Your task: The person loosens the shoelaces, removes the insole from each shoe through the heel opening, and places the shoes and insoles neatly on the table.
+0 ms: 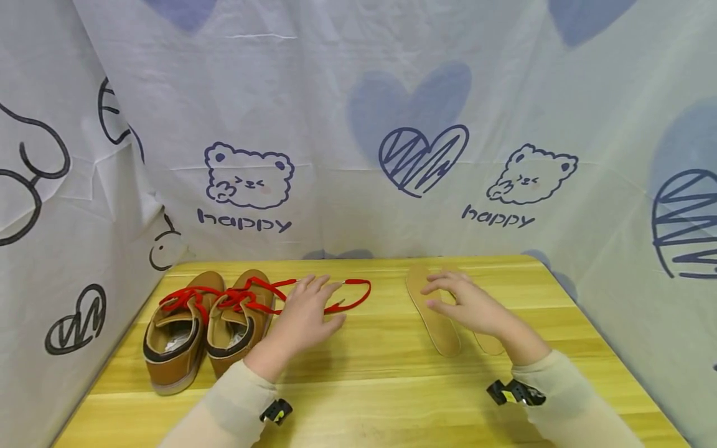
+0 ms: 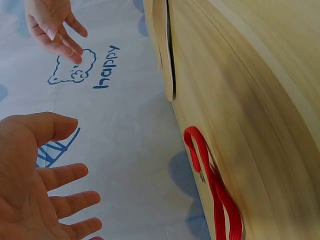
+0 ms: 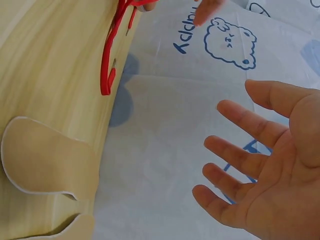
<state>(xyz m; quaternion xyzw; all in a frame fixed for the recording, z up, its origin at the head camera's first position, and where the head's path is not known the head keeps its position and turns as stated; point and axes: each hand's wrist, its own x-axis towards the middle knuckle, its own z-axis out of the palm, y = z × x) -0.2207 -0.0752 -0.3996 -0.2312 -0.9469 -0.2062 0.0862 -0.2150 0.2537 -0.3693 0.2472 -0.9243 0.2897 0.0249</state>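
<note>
Two brown shoes stand side by side at the left of the table: a left shoe (image 1: 173,367) and a right shoe (image 1: 238,339), both with dark collars. Red shoelaces (image 1: 355,305) trail from them to the right. Over the laces hovers my left hand (image 1: 305,314), fingers spread and holding nothing. My right hand (image 1: 473,305) is above two tan insoles (image 1: 434,317), its fingers loosely bent with nothing in them. In the right wrist view, that palm (image 3: 280,160) faces inward and the insoles (image 3: 50,155) lie apart from it. The right hand partly hides the second insole (image 1: 489,343).
The wooden table (image 1: 364,398) runs up to a pale cloth backdrop (image 1: 336,137) printed with hearts and bears. More of this cloth hangs at both sides. A dark strap device (image 1: 515,393) sits at the right cuff, another (image 1: 276,411) at the left.
</note>
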